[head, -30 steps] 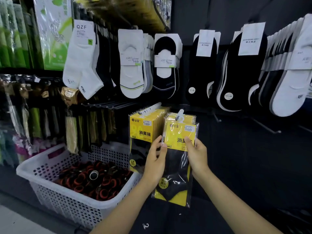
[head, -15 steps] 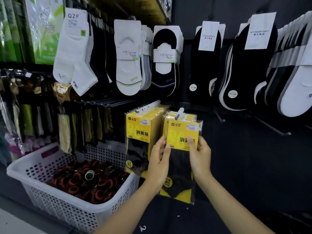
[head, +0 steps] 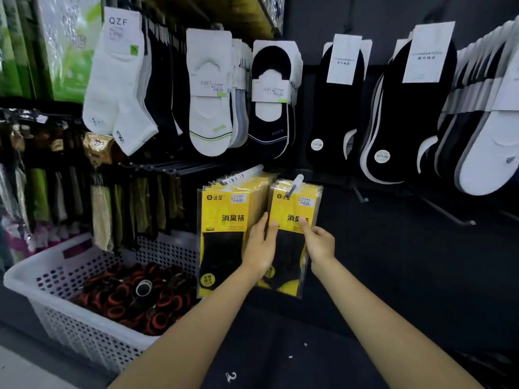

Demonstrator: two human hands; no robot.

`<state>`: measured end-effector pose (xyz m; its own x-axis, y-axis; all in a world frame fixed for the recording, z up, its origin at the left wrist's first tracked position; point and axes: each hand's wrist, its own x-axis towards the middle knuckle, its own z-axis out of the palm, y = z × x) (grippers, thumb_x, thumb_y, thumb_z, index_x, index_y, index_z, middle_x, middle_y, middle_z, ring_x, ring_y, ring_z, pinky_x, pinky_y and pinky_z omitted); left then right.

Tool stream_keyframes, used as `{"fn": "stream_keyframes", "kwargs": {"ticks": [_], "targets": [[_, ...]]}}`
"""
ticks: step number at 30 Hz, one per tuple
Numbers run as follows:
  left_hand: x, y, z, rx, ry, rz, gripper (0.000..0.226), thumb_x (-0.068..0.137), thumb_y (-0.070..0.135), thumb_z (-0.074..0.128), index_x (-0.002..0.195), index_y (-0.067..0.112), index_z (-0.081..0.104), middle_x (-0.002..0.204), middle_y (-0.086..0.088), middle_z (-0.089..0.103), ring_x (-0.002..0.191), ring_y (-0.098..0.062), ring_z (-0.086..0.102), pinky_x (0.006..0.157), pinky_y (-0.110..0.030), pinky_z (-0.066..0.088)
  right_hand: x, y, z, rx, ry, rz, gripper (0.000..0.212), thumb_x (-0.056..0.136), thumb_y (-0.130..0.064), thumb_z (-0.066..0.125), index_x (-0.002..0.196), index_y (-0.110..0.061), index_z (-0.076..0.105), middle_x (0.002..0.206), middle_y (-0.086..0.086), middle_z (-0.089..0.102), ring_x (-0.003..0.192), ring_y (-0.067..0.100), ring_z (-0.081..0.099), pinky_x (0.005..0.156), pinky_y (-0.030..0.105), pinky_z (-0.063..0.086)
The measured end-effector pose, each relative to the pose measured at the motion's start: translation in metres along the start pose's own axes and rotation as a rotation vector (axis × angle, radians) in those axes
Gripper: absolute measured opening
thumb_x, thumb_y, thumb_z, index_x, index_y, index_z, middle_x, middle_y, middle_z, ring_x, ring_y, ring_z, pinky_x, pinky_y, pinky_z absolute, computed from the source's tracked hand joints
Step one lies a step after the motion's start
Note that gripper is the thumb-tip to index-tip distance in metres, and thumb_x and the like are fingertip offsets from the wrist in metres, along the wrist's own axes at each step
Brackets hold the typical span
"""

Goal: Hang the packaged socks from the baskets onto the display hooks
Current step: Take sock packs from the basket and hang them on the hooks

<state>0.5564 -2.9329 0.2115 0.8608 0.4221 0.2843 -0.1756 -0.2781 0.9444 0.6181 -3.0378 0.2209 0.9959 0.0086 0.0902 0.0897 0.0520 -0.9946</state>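
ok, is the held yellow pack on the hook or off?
On. The hook pokes through the top of the pack; left hand and right hand hold it.

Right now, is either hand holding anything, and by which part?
Both hold the front yellow sock pack on its hook: the left hand grips its left edge, the right hand pinches its right side, at the card's lower border.
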Motion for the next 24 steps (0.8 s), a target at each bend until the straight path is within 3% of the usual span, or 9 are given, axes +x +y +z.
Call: {"fn": "stream_keyframes", "kwargs": {"ticks": [5,8,11,14,17,19,21,23,24], "targets": [[-0.018,-0.028,-0.015,0.018,-0.078,-0.073,0.05,0.1,0.038,0.038,0.145,0.017,0.035,0.147,0.001,0.039,0.135,-0.015,0.036,0.103,-0.021,0.028,-0.012,0.028,-0.026,-0.109,0.06,0.051,0.033,0.092,-0.035,0.061,0.111,-0.008,0.064,0.108,0.003,0.064,0.092,0.015,0.057,0.077,0.026,0.041],[-0.06,-0.065,-0.029,0.023,-0.099,-0.148,0.044,0.1,0.03,0.041,0.14,0.011,0.042,0.138,0.001,0.047,0.13,-0.012,0.041,0.095,-0.012,0.03,-0.042,0.066,-0.043,-0.181,0.023,0.117,0.031,0.093,-0.034,0.06,0.114,-0.012,0.06,0.108,-0.003,0.057,0.095,0.011,0.051,0.08,0.025,0.039],[-0.119,-0.118,-0.051,0.088,-0.108,-0.254,0.042,0.099,0.03,0.044,0.137,0.013,0.045,0.126,0.01,0.046,0.117,-0.002,0.04,0.081,0.001,0.029,-0.087,0.112,-0.057,-0.174,-0.086,0.258,0.02,0.095,-0.035,0.055,0.106,-0.019,0.058,0.109,-0.001,0.058,0.1,0.014,0.055,0.083,0.028,0.047],[-0.185,-0.174,-0.075,0.11,-0.085,-0.431,0.04,0.098,0.025,0.048,0.135,0.01,0.048,0.13,0.001,0.051,0.113,-0.007,0.046,0.089,-0.013,0.035,-0.134,0.167,-0.069,-0.232,-0.2,0.447,0.024,0.097,-0.034,0.051,0.112,-0.015,0.058,0.113,0.002,0.059,0.102,0.017,0.058,0.088,0.033,0.05],[-0.247,-0.222,-0.096,0.179,0.015,-0.583,0.036,0.095,0.017,0.054,0.127,0.002,0.053,0.126,-0.016,0.058,0.114,-0.023,0.055,0.097,-0.032,0.042,-0.184,0.226,-0.073,-0.363,-0.338,0.657,0.037,0.098,-0.031,0.052,0.123,-0.004,0.056,0.124,0.013,0.06,0.112,0.027,0.059,0.096,0.04,0.047],[-0.283,-0.249,-0.102,0.259,-0.048,-0.686,0.036,0.095,0.021,0.054,0.126,0.002,0.055,0.122,-0.018,0.061,0.116,-0.031,0.056,0.099,-0.04,0.044,-0.216,0.265,-0.077,-0.467,-0.432,0.767,0.041,0.098,-0.03,0.051,0.125,0.0,0.054,0.129,0.017,0.058,0.118,0.032,0.056,0.097,0.041,0.046],[-0.314,-0.27,-0.101,0.272,-0.115,-0.809,0.041,0.095,0.026,0.054,0.129,0.002,0.053,0.124,-0.017,0.06,0.116,-0.034,0.056,0.099,-0.042,0.045,-0.243,0.302,-0.084,-0.55,-0.51,0.819,0.036,0.097,-0.028,0.053,0.118,0.001,0.057,0.122,0.017,0.06,0.114,0.032,0.058,0.088,0.034,0.048],[-0.338,-0.284,-0.098,0.236,-0.113,-0.946,0.047,0.095,0.029,0.054,0.132,0.002,0.048,0.13,-0.015,0.055,0.119,-0.034,0.053,0.1,-0.042,0.044,-0.265,0.329,-0.092,-0.643,-0.565,0.84,0.023,0.094,-0.027,0.058,0.1,-0.004,0.061,0.101,0.01,0.061,0.094,0.021,0.06,0.07,0.021,0.043],[-0.349,-0.289,-0.095,0.205,-0.103,-0.996,0.047,0.095,0.03,0.054,0.133,0.004,0.047,0.131,-0.015,0.054,0.118,-0.032,0.053,0.098,-0.041,0.044,-0.274,0.34,-0.094,-0.689,-0.583,0.85,0.023,0.093,-0.026,0.061,0.1,-0.005,0.061,0.099,0.009,0.059,0.092,0.019,0.057,0.069,0.019,0.04]]}}
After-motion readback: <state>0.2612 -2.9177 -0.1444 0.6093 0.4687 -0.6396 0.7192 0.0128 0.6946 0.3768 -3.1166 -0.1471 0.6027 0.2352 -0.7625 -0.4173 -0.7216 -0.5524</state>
